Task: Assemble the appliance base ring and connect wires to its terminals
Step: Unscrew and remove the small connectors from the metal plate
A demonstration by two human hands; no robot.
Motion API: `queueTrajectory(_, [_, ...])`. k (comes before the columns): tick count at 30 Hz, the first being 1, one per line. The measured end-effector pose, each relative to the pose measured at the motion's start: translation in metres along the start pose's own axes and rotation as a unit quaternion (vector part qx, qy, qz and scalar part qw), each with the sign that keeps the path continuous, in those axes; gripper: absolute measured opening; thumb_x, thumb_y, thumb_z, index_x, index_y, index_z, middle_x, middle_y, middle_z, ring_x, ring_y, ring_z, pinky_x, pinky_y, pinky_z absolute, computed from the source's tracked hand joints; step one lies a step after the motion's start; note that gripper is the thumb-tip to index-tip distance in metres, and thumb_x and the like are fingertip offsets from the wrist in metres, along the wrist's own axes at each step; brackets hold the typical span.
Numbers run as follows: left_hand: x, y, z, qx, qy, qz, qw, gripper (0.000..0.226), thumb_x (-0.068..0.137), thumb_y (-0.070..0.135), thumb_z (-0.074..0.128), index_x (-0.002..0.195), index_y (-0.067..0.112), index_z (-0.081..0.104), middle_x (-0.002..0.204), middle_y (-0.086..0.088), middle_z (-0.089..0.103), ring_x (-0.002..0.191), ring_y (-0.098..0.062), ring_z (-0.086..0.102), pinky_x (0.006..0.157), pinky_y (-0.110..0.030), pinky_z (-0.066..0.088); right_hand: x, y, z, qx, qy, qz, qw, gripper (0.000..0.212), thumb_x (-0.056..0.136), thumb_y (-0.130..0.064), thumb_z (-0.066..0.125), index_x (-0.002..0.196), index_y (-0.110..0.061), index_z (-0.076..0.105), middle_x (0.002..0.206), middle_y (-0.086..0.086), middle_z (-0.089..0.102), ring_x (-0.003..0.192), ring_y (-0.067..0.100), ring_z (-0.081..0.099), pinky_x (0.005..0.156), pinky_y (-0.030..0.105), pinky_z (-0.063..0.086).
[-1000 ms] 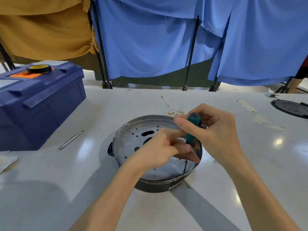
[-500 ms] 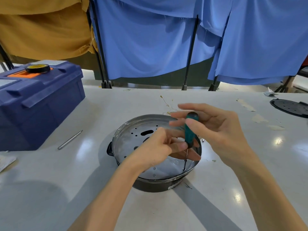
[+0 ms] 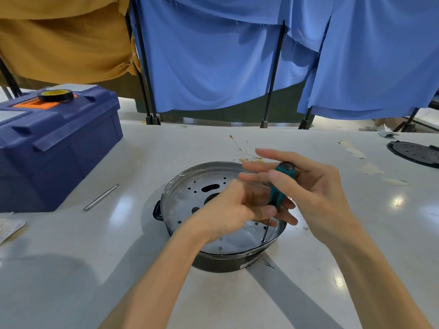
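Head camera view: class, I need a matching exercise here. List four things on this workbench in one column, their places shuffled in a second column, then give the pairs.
Things
1. green-handled screwdriver
2. black roll of tape with a yellow core
3. slim silver metal rod
4. round black perforated disc

Places
A. flat on the white table, beside the blue plastic toolbox
B. far right edge of the table
C. upright, tip on the round silver perforated plate
D. on the toolbox lid

Pairs: 1-C, 2-D, 3-A, 4-B
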State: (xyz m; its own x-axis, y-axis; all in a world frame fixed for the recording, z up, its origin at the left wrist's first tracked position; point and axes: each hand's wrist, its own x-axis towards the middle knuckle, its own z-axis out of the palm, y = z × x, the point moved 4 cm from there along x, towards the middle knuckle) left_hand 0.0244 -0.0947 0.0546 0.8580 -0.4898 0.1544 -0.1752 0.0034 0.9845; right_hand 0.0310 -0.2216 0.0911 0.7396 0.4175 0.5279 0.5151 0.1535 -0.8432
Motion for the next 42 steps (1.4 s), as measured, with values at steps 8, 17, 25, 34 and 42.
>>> queueTrajectory(8, [0.008,-0.009,-0.001,-0.009,0.061,0.009,0.998,0.023,0.087,-0.014,0.055,0.102,0.000,0.067,0.086,-0.008,0.075,0.082,-0.018,0.073,0.076,-0.025,0.057,0.003,0.001,-0.008,-0.169,0.181,-0.016,0.969,0.022,0.074,-0.037,0.079,0.081,-0.019,0.071,0.073,-0.001,0.071,0.069,0.019,0.071,0.066,0.036,0.059])
queueTrajectory(17, [-0.004,-0.002,-0.015,-0.032,0.069,0.017,0.997,0.029,0.081,-0.005,0.069,0.098,0.018,0.073,0.095,-0.001,0.076,0.095,-0.015,0.071,0.082,-0.021,0.055,0.003,-0.003,-0.001,-0.054,0.059,-0.033,0.996,0.021,0.080,-0.023,0.075,0.098,-0.011,0.073,0.091,0.002,0.076,0.085,0.022,0.074,0.075,0.027,0.059])
queueTrajectory(25, [-0.001,-0.021,-0.013,0.199,0.022,-0.087,0.976,0.046,0.071,-0.002,0.077,0.110,0.021,0.072,0.111,0.012,0.069,0.115,-0.010,0.058,0.102,-0.032,0.046,-0.001,0.001,-0.009,-0.134,0.177,-0.040,0.974,0.016,0.079,-0.027,0.076,0.087,-0.018,0.066,0.081,0.000,0.072,0.070,0.021,0.074,0.070,0.028,0.060])
queueTrajectory(34, [-0.002,-0.026,-0.006,0.181,-0.005,-0.097,0.979,0.051,0.070,-0.021,0.067,0.099,0.020,0.067,0.115,-0.008,0.062,0.099,-0.014,0.058,0.069,-0.016,0.053,0.002,0.004,0.004,0.134,-0.116,0.075,0.981,0.042,0.099,-0.032,0.042,0.122,-0.004,0.061,0.091,0.011,0.050,0.080,0.024,0.048,0.073,0.034,0.044])
queueTrajectory(42, [0.002,-0.028,-0.008,0.220,-0.037,-0.091,0.971,0.046,0.069,-0.019,0.068,0.088,0.024,0.066,0.092,-0.004,0.057,0.063,0.002,0.045,0.064,-0.018,0.043,0.011,0.011,-0.008,0.186,-0.043,0.091,0.977,0.022,0.094,-0.023,0.047,0.093,-0.008,0.063,0.087,0.013,0.061,0.074,0.026,0.057,0.072,0.035,0.047])
